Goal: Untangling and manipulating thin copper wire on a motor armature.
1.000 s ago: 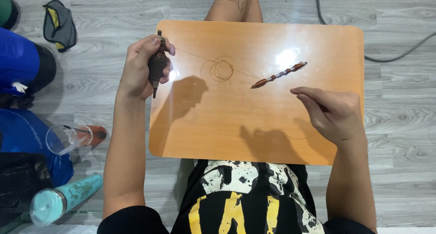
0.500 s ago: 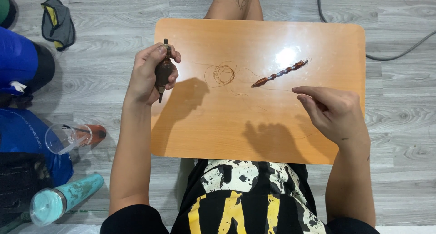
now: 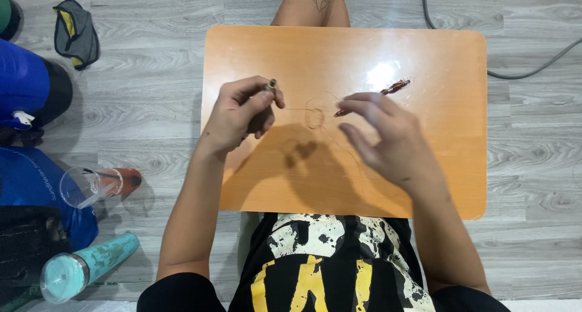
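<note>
An orange wooden lap table (image 3: 436, 166) rests over my legs. My left hand (image 3: 239, 115) is closed around a small dark spool-like holder (image 3: 270, 86), from which a thin thread (image 3: 315, 113) runs out and loops on the board. My right hand (image 3: 385, 139) hovers over the middle of the board with its fingers spread, fingertips close to the thread loop. A short strand of dark red beads (image 3: 394, 86) lies on the board just beyond my right fingers, partly hidden by them.
On the grey plank floor at the left lie a clear plastic cup (image 3: 85, 186), a teal bottle (image 3: 82, 269), blue bags (image 3: 27, 88) and a grey-and-yellow cloth (image 3: 76, 33). A dark cable (image 3: 533, 63) curves at the upper right.
Both hands have moved toward the middle of the board. My right hand rose from the right edge to the thread loop and opened its fingers; the left hand shifted right with the holder.
</note>
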